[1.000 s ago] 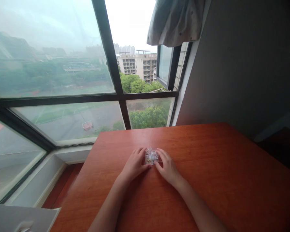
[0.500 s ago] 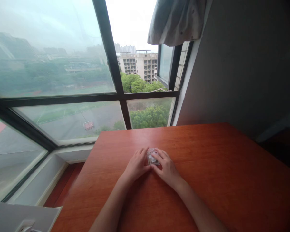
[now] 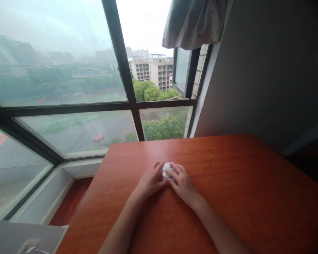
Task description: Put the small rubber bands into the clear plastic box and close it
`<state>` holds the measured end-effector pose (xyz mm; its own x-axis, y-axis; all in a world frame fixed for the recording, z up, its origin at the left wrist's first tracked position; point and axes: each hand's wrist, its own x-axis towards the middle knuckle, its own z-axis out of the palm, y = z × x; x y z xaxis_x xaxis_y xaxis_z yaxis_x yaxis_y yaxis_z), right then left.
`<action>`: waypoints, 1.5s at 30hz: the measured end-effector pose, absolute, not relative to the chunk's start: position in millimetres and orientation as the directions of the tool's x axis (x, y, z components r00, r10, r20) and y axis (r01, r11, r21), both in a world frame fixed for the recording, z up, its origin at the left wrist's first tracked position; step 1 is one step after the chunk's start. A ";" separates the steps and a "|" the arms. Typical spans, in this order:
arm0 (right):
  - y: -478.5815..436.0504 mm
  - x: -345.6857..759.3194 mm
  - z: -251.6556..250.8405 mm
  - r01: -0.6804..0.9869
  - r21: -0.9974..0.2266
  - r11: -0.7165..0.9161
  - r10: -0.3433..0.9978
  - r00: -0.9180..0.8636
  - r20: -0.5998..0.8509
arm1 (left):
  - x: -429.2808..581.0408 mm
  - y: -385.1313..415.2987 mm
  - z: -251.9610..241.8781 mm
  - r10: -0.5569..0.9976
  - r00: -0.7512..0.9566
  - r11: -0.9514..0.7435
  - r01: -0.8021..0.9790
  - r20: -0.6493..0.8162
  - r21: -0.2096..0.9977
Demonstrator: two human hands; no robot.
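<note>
A small, squarish, clear-and-white object (image 3: 167, 170) is at the middle of the wooden table, between my two hands. Its exact kind is too small and too covered to make out. My left hand (image 3: 151, 179) holds its left side, with fingers curved along the edge and the thumb at the near corner. From the right, my right hand (image 3: 183, 180) grips it, one finger lying across its top and the thumb at its near edge. Fingers hide the right part of the object. Both thumb tips come close together in front of it.
The reddish-brown table (image 3: 228, 183) reaches to a dark-framed window (image 3: 132, 102) at the back. A grey curtain (image 3: 193, 24) hangs at upper right beside a dark wall (image 3: 254, 70). At lower left is a white panel (image 3: 16, 236) with a cable.
The top of the object looks whiter and plainer now, where it showed greyish patterned detail before. My hands have stayed almost in place around it.
</note>
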<state>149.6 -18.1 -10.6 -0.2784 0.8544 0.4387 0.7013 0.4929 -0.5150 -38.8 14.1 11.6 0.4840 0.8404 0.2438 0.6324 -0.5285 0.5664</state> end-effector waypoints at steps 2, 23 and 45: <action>-18.6 149.7 -8.8 0.704 -0.521 0.483 0.863 -0.282 0.419 | -40.1 14.0 11.6 0.842 0.488 -0.521 0.625 0.230 0.581; -11.0 157.6 -23.3 0.671 -0.613 0.416 0.898 -0.195 0.395 | -43.5 17.0 15.4 0.847 0.491 -0.496 0.590 0.204 0.638; -21.6 144.0 -14.3 0.753 -0.556 0.353 0.909 -0.134 0.395 | -45.2 19.9 19.3 0.883 0.451 -0.394 0.557 0.132 0.731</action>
